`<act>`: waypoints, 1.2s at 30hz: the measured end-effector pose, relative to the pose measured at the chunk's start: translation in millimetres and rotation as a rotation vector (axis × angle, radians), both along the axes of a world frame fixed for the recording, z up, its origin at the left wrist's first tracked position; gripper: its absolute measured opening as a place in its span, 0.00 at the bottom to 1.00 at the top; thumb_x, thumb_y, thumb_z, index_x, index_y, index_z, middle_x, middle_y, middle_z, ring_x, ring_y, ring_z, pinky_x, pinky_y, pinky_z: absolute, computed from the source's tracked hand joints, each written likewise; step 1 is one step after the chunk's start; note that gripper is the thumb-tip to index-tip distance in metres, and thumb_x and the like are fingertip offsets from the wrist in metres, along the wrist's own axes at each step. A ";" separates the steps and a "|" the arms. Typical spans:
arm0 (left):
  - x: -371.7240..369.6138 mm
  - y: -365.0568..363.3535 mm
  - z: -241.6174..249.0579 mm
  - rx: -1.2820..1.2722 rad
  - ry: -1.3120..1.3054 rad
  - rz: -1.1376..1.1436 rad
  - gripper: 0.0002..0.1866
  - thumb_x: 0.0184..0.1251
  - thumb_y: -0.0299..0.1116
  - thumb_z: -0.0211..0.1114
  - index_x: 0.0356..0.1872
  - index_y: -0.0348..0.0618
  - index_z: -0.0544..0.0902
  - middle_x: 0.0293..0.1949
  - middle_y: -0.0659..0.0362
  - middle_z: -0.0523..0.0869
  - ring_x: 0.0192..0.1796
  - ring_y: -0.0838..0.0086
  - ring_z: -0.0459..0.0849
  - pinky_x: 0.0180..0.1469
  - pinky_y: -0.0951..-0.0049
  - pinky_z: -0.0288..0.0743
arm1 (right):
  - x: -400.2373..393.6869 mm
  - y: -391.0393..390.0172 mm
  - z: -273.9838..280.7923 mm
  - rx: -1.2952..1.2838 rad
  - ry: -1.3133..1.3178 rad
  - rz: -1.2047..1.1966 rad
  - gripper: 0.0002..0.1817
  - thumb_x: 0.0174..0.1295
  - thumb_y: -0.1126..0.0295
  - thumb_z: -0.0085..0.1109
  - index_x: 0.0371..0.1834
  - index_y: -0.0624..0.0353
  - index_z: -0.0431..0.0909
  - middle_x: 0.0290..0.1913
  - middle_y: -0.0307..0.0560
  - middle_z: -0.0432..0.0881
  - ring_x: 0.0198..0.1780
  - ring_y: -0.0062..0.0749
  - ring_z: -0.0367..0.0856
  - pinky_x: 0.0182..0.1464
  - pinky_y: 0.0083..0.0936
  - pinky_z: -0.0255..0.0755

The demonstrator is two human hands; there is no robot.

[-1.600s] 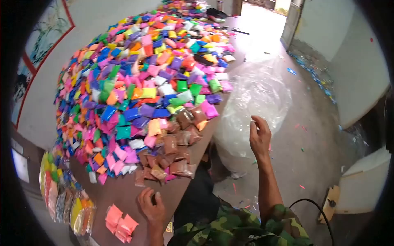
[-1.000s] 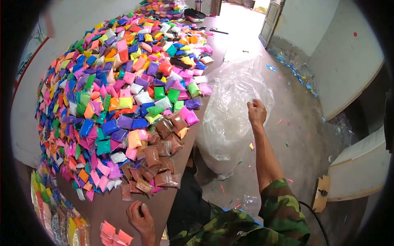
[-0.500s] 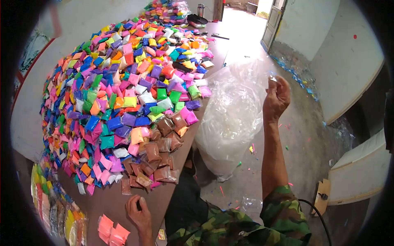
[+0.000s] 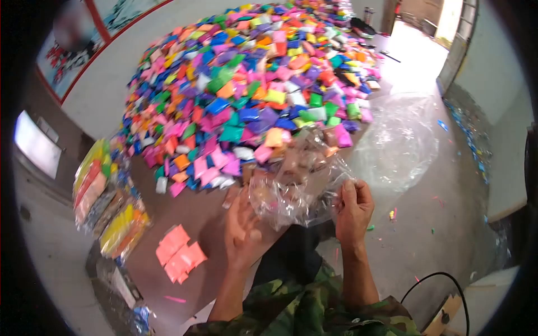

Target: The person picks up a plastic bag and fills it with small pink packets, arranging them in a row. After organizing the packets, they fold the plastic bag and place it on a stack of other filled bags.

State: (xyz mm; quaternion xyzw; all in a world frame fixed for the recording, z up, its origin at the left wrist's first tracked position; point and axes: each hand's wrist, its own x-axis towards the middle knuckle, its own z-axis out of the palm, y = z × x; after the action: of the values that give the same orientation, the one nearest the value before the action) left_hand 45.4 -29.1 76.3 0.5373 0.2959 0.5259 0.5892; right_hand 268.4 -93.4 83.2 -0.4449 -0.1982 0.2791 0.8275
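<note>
Both hands grip a clear plastic bag (image 4: 297, 185) above the table (image 4: 213, 224): left hand (image 4: 246, 232) supports underneath, right hand (image 4: 352, 208) pinches its edge, likely spreading it.

Worktop: long brown wooden worktop (image 4: 216, 229), bare at its near end.
Wall: pale plaster wall (image 4: 98, 98) just behind the worktop, bearing a red-framed picture (image 4: 120, 12).
Floor: grey concrete floor (image 4: 414, 224) right of the worktop, flecked with small coloured scraps.
Door: open doorway (image 4: 448, 14) beyond the worktop's far end.
Light: bright daylight from the doorway washes the floor beside it.
</note>
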 end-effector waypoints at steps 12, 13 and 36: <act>-79.7 -11.3 23.8 -0.109 -0.151 0.133 0.06 0.77 0.30 0.69 0.48 0.40 0.85 0.43 0.55 0.90 0.48 0.69 0.86 0.54 0.65 0.78 | -24.6 -32.0 -47.4 -0.008 0.328 0.182 0.06 0.82 0.64 0.58 0.50 0.51 0.81 0.40 0.34 0.87 0.37 0.21 0.84 0.34 0.19 0.74; -82.5 -12.4 25.8 -0.078 -0.161 0.131 0.07 0.77 0.30 0.69 0.48 0.39 0.85 0.44 0.53 0.91 0.48 0.69 0.87 0.54 0.65 0.78 | -27.1 -31.7 -49.3 -0.006 0.336 0.189 0.05 0.82 0.64 0.58 0.50 0.51 0.81 0.41 0.35 0.87 0.38 0.22 0.86 0.35 0.19 0.75; -31.6 -92.9 24.7 1.066 0.802 -0.075 0.16 0.55 0.41 0.85 0.39 0.50 0.88 0.34 0.66 0.82 0.38 0.73 0.80 0.39 0.71 0.76 | -77.9 -77.6 -35.8 -0.050 0.194 0.732 0.51 0.67 0.39 0.70 0.83 0.61 0.60 0.70 0.54 0.78 0.67 0.41 0.80 0.60 0.37 0.82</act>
State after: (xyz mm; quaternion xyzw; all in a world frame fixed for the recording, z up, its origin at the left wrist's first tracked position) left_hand 13.8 -122.0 101.0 0.9187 0.1728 0.3390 0.1053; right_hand 190.5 -170.9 47.4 -0.3361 -0.2579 0.6021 0.6768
